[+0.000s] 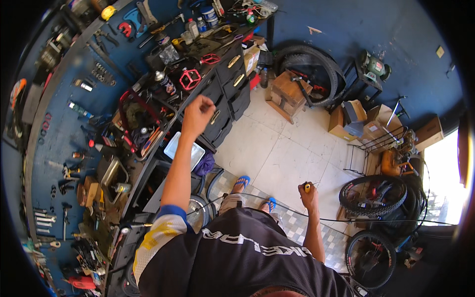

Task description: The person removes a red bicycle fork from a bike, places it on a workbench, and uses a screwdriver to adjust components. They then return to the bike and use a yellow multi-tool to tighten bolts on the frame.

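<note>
My left hand [198, 117] is stretched out toward the workbench at the left, its fingers curled together in front of the dark drawers [213, 88]. Anything in those fingers is too small or hidden to make out. Just beyond it on the bench top lie a red bike pedal [189, 79], a second red pedal [210, 59] and a spray can [165, 82]. Low on the right, my right hand [309, 197] is closed round a small screwdriver [307, 188] with a yellow and black handle, held over the pale floor tiles.
Hand tools hang on a blue wall board [54, 168] along the left. A wooden box [288, 96], bike tyres [311, 64], cardboard boxes [341, 121] and a bench grinder [374, 65] stand at the back. Bike wheels [372, 194] lie at the right. A thin cable crosses before me.
</note>
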`<act>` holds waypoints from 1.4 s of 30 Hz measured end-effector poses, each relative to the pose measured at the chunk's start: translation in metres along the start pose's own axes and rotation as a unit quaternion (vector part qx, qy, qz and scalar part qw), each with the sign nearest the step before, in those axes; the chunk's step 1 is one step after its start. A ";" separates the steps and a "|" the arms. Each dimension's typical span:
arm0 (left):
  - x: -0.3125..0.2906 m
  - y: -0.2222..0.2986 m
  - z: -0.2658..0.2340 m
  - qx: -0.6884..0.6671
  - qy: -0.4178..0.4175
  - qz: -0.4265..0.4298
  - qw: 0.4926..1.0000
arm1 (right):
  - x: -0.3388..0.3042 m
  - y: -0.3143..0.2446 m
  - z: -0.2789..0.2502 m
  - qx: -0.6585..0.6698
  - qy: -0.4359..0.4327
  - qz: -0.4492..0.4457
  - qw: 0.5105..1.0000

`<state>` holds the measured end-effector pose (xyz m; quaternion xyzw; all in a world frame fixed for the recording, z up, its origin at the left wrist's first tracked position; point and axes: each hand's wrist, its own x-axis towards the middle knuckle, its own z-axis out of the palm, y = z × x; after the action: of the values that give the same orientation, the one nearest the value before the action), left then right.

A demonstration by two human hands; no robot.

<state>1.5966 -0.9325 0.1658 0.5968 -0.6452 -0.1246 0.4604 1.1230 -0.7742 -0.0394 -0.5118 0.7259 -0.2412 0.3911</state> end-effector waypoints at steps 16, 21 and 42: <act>0.289 -0.266 0.050 0.392 -0.250 -0.137 0.875 | -0.124 -0.015 0.109 -0.048 0.124 0.219 0.967; 0.303 -0.256 0.044 0.445 -0.204 -0.144 0.860 | -0.124 -0.036 0.126 -0.037 0.146 0.211 0.966; -0.413 0.208 0.277 -0.069 -0.833 0.323 0.444 | -0.438 0.084 0.118 0.199 0.313 0.432 0.822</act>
<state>1.1980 -0.6213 -0.0218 -0.0785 -0.8542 -0.4483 -0.2513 1.2470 -0.3299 -0.0300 0.0464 0.8921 -0.3345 0.3001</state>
